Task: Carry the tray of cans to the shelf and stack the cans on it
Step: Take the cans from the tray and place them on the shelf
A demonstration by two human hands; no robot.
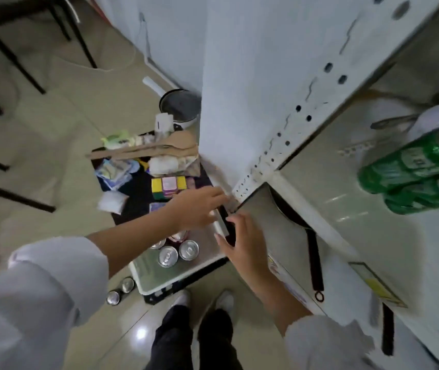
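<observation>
Tray (159,271), pale w/ a silvery floor, sits low by the person's feet, on top of a black crate (186,283), right at the foot of the white shelf (333,198). Three cans (178,252) w/ silver tops stand upright in the tray, packed close, near its far end; a 4th is partly hidden under the left forearm. Two more cans (121,289) stand on the floor just left of the tray's near corner.

Both hands reach over the tray's far end. Left hand (199,206) has fingers stretched toward the shelf's corner post, touching a blurred dark-and-silver object (223,221), prob a can lying tilted. Right hand (242,236) is open, fingers spread, thumb against the same object's near side. Neither hand looks clenched; can't tell whether either really grips it – too blurred.

On the shelf, right of the tray and higher, green cans (413,174) lie/stand stacked, blurred by the lens. Below them on a lower board, a dark pan w/ long black handle (313,260).

Beyond the tray, on the floor: black mat (138,198) strewn w/ small stuff – wooden spatulas (165,149), a coloured cube (169,186), white packets. Further out a pot (179,106) w/ white handle. Black table legs (15,60) far left of the tray.
</observation>
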